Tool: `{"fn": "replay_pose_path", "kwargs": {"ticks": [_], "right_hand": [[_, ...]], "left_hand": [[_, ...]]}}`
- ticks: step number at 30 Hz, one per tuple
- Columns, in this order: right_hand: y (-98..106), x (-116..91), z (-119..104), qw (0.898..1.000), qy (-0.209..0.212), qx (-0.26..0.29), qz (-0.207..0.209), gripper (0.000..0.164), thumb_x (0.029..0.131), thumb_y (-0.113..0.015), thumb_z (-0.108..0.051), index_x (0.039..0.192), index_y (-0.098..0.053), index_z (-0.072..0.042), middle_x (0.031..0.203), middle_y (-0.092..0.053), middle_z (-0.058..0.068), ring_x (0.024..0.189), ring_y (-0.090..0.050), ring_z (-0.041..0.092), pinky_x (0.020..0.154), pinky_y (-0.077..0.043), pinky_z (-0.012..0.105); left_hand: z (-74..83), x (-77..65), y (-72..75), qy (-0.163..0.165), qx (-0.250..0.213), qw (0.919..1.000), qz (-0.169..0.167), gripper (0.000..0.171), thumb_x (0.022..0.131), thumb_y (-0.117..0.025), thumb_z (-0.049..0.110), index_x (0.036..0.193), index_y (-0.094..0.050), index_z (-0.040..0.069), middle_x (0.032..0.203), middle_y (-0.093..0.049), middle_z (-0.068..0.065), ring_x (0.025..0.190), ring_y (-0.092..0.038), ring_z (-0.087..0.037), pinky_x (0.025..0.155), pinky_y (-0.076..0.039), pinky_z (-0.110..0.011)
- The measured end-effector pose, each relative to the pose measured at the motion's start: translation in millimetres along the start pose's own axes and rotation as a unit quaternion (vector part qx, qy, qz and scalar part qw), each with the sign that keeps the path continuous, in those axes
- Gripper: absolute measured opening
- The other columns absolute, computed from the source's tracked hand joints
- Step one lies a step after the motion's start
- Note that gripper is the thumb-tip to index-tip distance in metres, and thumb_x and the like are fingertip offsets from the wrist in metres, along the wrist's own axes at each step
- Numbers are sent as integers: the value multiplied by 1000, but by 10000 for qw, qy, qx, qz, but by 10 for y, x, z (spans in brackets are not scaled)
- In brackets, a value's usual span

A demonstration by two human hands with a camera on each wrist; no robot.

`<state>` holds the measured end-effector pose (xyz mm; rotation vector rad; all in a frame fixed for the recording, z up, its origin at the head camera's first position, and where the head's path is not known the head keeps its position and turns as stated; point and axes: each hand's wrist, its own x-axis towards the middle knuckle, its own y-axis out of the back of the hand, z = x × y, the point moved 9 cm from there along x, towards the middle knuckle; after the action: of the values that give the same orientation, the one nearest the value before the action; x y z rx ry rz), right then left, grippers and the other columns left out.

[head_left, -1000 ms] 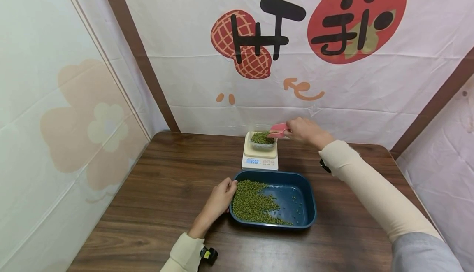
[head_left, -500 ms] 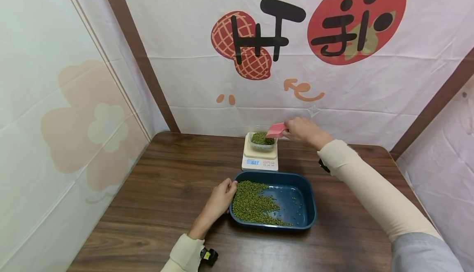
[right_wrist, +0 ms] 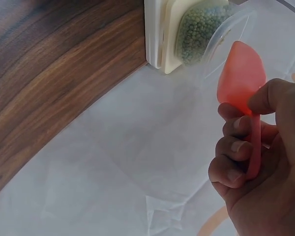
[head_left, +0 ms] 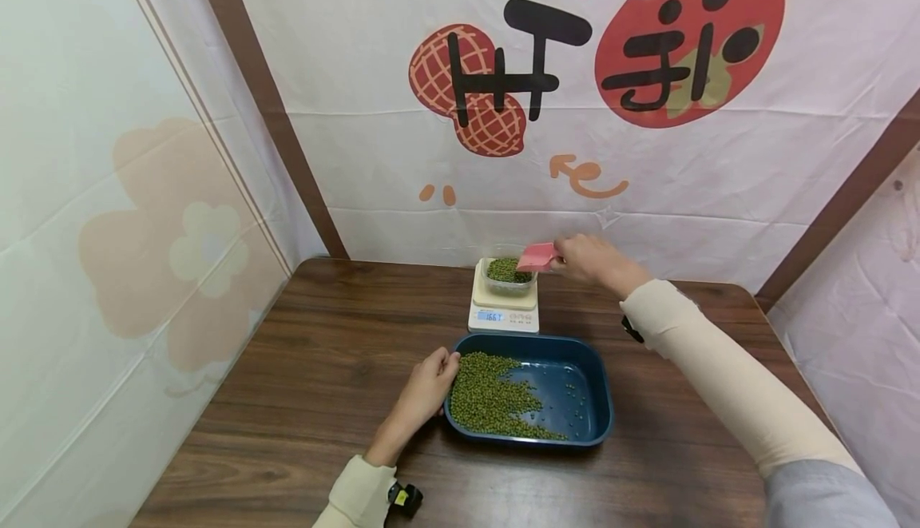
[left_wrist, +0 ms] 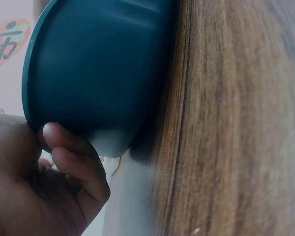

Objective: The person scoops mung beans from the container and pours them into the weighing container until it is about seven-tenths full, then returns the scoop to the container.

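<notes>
My right hand grips the handle of a pink scoop, its fingers wrapped round it in the right wrist view. The scoop's blade tilts over the right rim of a clear plastic tub holding green mung beans. That tub stands on a white kitchen scale with a lit display. My left hand holds the left rim of a dark blue tray, fingers curled against its outer wall in the left wrist view. More mung beans lie heaped in the tray's left half, a few scattered at right.
The brown wooden table bears the tray in front and the scale behind it, close together. A white printed cloth hangs directly behind the table's back edge. Another pale cloth hangs along the left side.
The scoop has tipped further over the tub, and the beans seen in it at first are gone from view. The scale reading rose, then dipped slightly. My left hand and the tray stay put.
</notes>
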<state>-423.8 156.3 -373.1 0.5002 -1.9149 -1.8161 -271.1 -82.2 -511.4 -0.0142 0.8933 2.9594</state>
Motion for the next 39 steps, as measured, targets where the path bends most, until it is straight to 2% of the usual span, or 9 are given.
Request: {"fn": "replay_pose_path", "kwargs": {"ticks": [15, 31, 39], "right_hand": [[-40, -133, -90, 9996, 82, 179, 203, 20, 94, -56, -26, 99, -55, -6, 70, -51, 5, 62, -48, 21, 54, -40, 34], [-18, -294, -278, 9956, 574, 239, 700, 13, 92, -55, -23, 87, -53, -12, 65, -46, 1, 56, -45, 18, 48, -34, 31], [10, -376, -394, 9933, 783, 277, 806, 12, 90, -58, -22, 86, -54, -12, 65, -46, -1, 58, -46, 17, 50, -38, 32]], "left_hand": [[-9, 14, -8, 23, 42, 10000, -3, 36, 105, -41, 34, 78, -45, 11, 58, -41, -3, 36, -46, -16, 34, -44, -27], [10, 18, -25, -70, -27, 9999, -105, 36, 106, -39, 34, 80, -44, 10, 55, -41, -3, 36, -45, -17, 35, -45, -27], [20, 17, -31, -56, -40, 9999, -101, 36, 106, -39, 33, 79, -44, 10, 56, -41, -3, 36, -45, -16, 35, -45, -28]]}}
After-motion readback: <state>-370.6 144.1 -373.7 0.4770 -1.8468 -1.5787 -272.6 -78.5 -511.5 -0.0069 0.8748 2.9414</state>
